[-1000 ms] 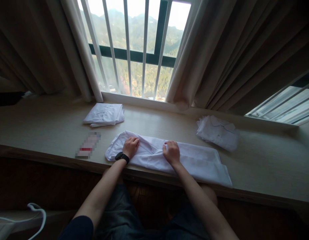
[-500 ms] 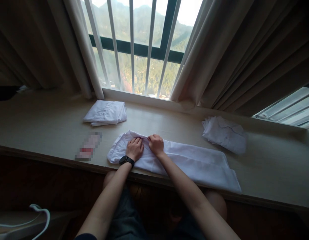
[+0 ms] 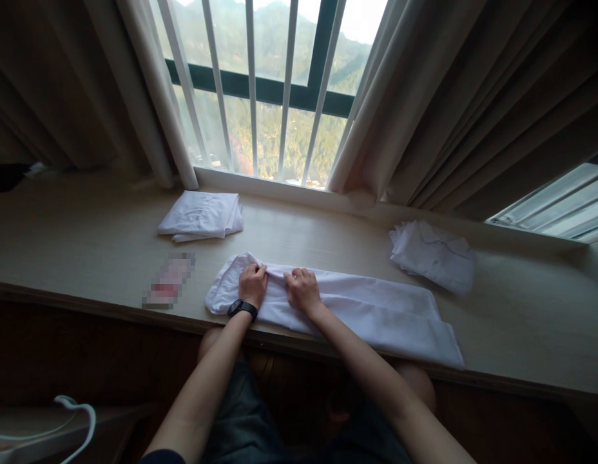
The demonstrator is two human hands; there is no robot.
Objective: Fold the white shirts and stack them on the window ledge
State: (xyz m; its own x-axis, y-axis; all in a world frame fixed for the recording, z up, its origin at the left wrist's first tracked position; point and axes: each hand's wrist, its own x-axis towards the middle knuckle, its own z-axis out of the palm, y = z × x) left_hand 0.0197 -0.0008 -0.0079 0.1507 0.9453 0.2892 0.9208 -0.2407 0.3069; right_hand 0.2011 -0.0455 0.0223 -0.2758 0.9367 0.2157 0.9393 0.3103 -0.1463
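The worktop (image 3: 299,232) is a pale, flat ledge extending under and to both sides of the fingers; its near edge runs below the wrists. Beyond the fingers, a window (image 3: 270,58) with a dark frame shows hills and admits daylight; the rest of the room is dim. The left curtain (image 3: 135,84) and right curtain (image 3: 424,96) flank it. A second window (image 3: 560,200) is visible far to the right of the fingers. Below and well left of the fingers is a white hook (image 3: 89,419).

Count:
- Windows: two. Curtains: two.
- Bars (image 3: 252,84) standing clear in the window ahead of the fingers: five.
- White garments: three. The cloth (image 3: 376,303) lies lengthwise under the fingers, near the front edge; its longer part extends right of them. The bundle (image 3: 200,212) is folded, beyond and left of the fingers. The shirt (image 3: 434,254) is folded, collar showing, beyond and right of the fingers.
- Blurred item: one (image 3: 169,280), left of the fingers, apart from the cloth.
- Watch: one (image 3: 241,309), black, on the left wrist.

The left hand (image 3: 253,283) and right hand (image 3: 303,290) are side by side, slightly apart. Both sets of fingers are bent and touch the cloth; whether they pinch it cannot be told.
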